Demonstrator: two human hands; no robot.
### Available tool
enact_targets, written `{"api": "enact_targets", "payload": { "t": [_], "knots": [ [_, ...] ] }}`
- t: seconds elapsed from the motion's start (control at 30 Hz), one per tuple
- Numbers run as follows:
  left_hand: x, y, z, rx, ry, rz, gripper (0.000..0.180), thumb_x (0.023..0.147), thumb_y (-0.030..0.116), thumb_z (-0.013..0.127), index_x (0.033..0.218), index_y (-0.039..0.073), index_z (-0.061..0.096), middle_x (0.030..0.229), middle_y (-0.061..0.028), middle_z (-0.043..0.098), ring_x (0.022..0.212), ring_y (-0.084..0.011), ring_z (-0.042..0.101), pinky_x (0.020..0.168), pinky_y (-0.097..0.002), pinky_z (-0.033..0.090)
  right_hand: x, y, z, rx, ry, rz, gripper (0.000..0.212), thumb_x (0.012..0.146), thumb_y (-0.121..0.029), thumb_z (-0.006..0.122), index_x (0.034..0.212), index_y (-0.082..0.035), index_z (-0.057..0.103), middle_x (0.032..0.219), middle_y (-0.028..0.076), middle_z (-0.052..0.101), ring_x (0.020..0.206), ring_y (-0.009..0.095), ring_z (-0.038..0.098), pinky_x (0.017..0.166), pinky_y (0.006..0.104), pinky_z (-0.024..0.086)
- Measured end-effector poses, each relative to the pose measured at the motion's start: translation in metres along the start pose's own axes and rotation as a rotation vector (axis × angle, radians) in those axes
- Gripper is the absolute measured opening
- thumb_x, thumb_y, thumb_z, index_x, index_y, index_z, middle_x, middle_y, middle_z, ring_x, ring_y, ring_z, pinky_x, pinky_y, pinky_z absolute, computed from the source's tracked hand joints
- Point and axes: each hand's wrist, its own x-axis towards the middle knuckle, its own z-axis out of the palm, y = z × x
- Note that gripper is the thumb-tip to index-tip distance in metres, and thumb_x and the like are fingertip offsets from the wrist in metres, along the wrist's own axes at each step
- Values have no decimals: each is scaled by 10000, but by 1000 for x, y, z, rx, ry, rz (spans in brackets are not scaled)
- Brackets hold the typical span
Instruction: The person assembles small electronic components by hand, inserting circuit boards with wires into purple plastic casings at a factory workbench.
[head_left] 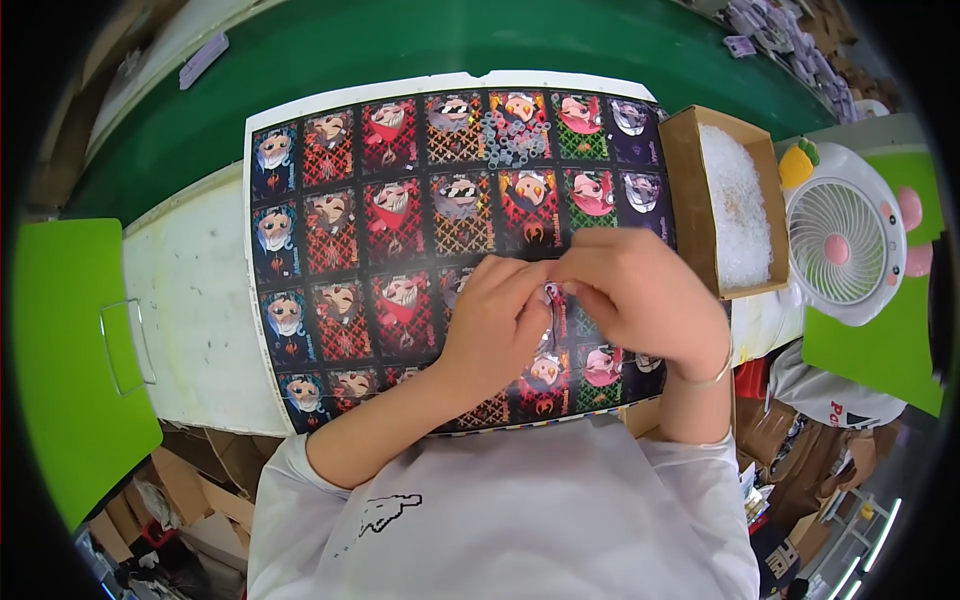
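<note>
A large printed sheet (335,265) with rows of cartoon character cards lies in front of me. Over its near middle my left hand (492,318) and my right hand (635,285) meet, thumbs and forefingers pinched together at the tips. Between them a small pale, pinkish piece shows partly beneath the fingers, and its kind cannot be made out. A loose pile of small clear, ring-like plastic pieces (515,140) rests on the sheet's far part, beyond my hands.
Right of the sheet stands an open cardboard box (692,200) holding clear plastic bits (738,210). Beside it is a white fan (838,240) with a pineapple ornament (798,163). Green boards (80,350) flank the white table (195,300). Purple pieces (790,50) are heaped far right.
</note>
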Motion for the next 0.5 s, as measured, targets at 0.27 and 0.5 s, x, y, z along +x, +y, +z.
{"api": "enact_targets", "payload": {
  "t": [0.27, 0.5],
  "knots": [
    [0, 0, -5, -9, -40, 15, 276, 876, -15, 516, 1117, -5, 651, 956, -141, 636, 865, -291, 590, 753, -376, 472, -29, 38, 25, -122, 246, 333, 108, 784, 14, 633, 891, 0, 640, 817, 166, 609, 777, 375, 602, 694, 439, 491],
    [-3, -3, -7, -26, -57, -10, 322, 836, -22, 523, 1134, -4, 646, 973, -151, 628, 878, -296, 585, 767, -377, 475, -65, -9, 70, -75, 672, 316, 116, 778, 16, 680, 874, -21, 627, 843, 121, 582, 741, 289, 561, 682, 386, 463]
  ]
}}
